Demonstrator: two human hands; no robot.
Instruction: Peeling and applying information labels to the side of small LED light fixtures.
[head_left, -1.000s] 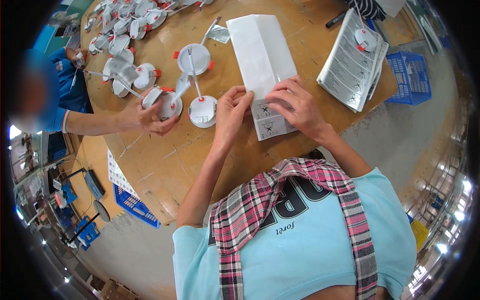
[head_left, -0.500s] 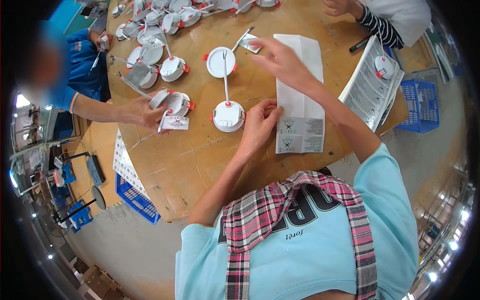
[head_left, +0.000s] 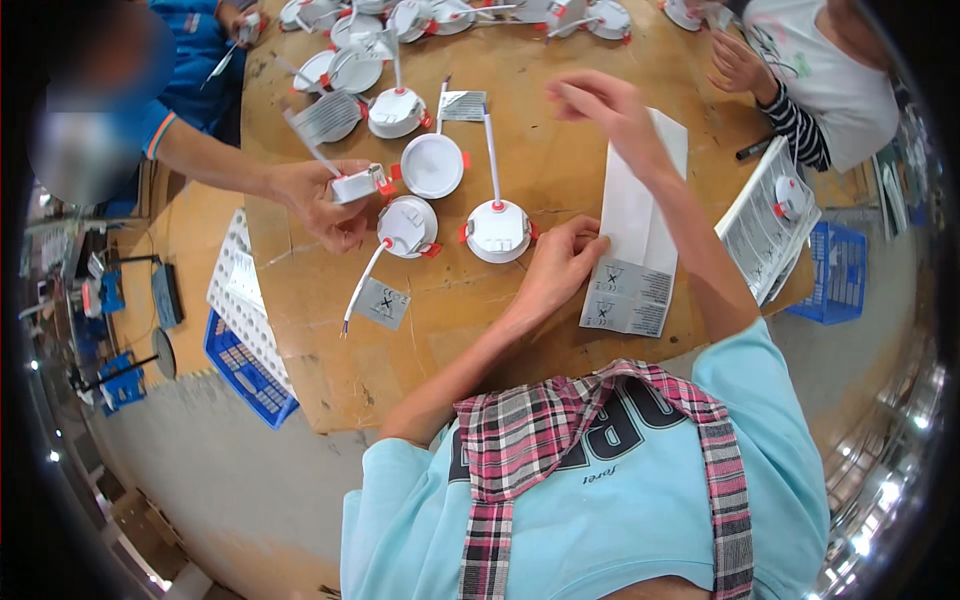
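My left hand [head_left: 562,262] rests on the table, thumb and fingers closed at the left edge of a long folded label sheet [head_left: 640,200]. Its lower end carries silver-grey printed labels; the upper part is bare white backing. Above the sheet's far end, my right hand [head_left: 605,110] is raised with fingers stretched and slightly bent, nothing visible in them. Left of my left hand sits a round white downlight [head_left: 499,232] with red clips, its cable standing up. Beyond it a second downlight [head_left: 433,166] lies face up, a silver label [head_left: 464,106] on its cable.
At left a co-worker's hand [head_left: 318,198] holds a downlight [head_left: 356,185]. Near it lies another labelled downlight [head_left: 408,227]. Several more crowd the far side. At right are stacked label sheets [head_left: 755,215], a black marker [head_left: 754,148], another person's hand [head_left: 738,65] and a blue basket [head_left: 838,270].
My right hand has moved up toward the sheet's far end; my left stays at its edge. The co-worker has let go of one labelled downlight and holds another. The view has shifted.
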